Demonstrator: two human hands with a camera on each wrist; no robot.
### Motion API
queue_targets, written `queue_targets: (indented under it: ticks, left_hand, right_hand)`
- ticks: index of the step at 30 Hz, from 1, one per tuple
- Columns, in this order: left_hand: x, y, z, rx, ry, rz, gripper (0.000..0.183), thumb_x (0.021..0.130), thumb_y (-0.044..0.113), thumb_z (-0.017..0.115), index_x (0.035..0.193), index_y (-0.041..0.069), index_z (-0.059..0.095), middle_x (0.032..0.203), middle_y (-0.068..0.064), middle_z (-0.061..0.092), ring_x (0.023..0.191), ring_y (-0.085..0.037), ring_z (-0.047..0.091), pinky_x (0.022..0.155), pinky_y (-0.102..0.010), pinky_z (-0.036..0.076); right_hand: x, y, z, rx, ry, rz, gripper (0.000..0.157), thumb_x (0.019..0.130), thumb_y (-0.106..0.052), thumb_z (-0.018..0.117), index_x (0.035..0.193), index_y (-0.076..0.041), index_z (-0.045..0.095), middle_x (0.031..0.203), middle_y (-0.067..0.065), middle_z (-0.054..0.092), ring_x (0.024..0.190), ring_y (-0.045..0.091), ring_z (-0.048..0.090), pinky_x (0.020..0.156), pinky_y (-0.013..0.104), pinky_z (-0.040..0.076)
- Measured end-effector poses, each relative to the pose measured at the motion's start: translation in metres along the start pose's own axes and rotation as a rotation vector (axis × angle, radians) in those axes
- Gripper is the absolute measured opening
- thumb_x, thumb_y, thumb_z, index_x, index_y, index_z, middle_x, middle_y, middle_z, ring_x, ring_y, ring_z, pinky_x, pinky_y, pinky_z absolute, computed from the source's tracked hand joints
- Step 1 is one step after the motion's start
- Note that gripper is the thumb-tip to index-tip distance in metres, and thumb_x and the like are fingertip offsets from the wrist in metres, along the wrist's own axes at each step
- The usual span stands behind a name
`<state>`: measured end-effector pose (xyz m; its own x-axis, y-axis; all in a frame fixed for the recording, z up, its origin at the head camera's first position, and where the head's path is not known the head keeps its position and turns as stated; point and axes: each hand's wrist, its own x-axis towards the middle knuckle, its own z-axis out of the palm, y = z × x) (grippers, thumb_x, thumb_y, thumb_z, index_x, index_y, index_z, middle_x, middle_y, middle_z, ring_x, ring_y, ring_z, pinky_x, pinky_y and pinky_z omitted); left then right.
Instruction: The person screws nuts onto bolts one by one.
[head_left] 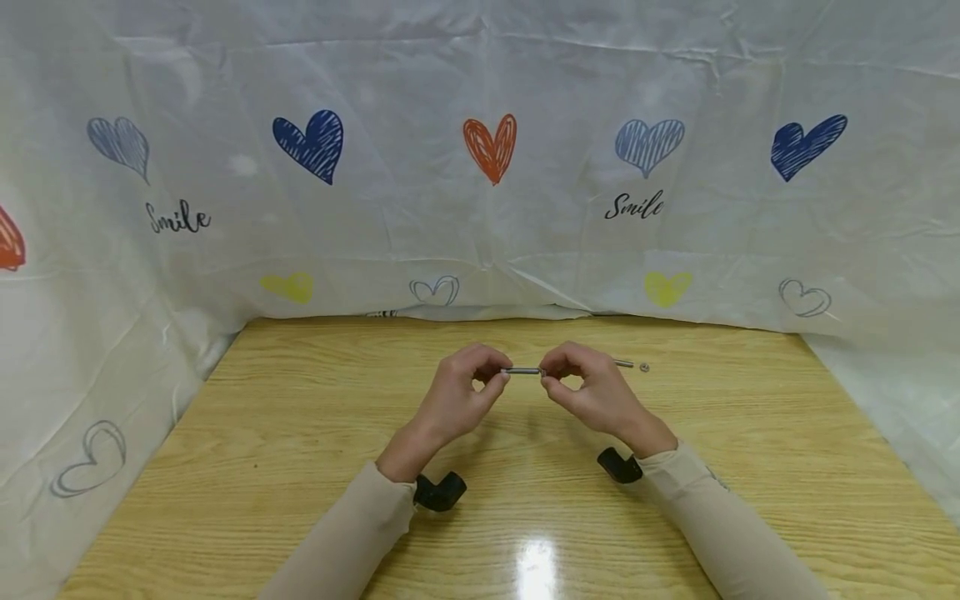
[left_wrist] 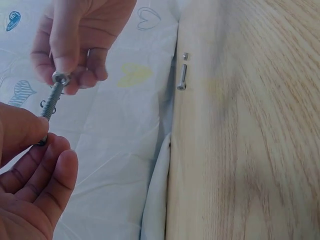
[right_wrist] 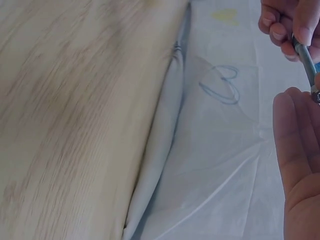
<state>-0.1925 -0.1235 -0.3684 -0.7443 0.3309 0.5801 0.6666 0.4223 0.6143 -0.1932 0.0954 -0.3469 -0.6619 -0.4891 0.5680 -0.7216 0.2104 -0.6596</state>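
Observation:
Between the two hands a silver threaded bolt point(head_left: 524, 371) is held up over the table, lying level in the head view. My left hand point(head_left: 462, 392) pinches its head end between thumb and fingers, which hide most of the head. At the other end, my right hand point(head_left: 592, 387) pinches a small hex nut point(left_wrist: 60, 78) with thumb and fingertips. That nut sits right at the bolt's tip in the left wrist view. A second bolt point(left_wrist: 182, 77) lies on the table beyond the right hand, and a second nut point(head_left: 644, 367) lies close to its end.
The wooden table point(head_left: 300, 433) reaches back to a white cloth point(head_left: 390, 208) printed with hearts and words, which also hangs at both sides. Black wrist mounts point(head_left: 441, 492) stick out from both forearms above the tabletop.

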Motion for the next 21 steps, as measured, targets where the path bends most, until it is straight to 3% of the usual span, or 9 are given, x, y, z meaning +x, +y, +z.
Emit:
queue_targets:
  ticks: [12,21]
  left_hand:
    - [-0.0030,-0.0026,0.0028,-0.018,-0.006,-0.027,0.007,0.091,0.001,0.064,0.098,0.000,0.065,0.088,-0.004,0.063,0.074,-0.010,0.060,0.067,-0.026,0.052]
    - [-0.0022,-0.0018,0.0040,-0.045,-0.012,-0.043,0.007,0.092,0.001,0.062,0.098,0.004,0.064,0.085,-0.004,0.064,0.071,-0.009,0.059,0.063,-0.027,0.051]
  right_hand:
    - [0.0025,0.0030,0.0044,0.039,0.021,0.000,0.011,0.085,0.011,0.062,0.095,0.007,0.062,0.090,0.013,0.064,0.082,0.025,0.065,0.075,0.039,0.055]
    - [0.0025,0.0041,0.0049,0.062,0.031,0.037,0.010,0.087,0.009,0.064,0.096,0.006,0.062,0.091,0.014,0.064,0.083,0.024,0.065,0.077,0.038,0.055]
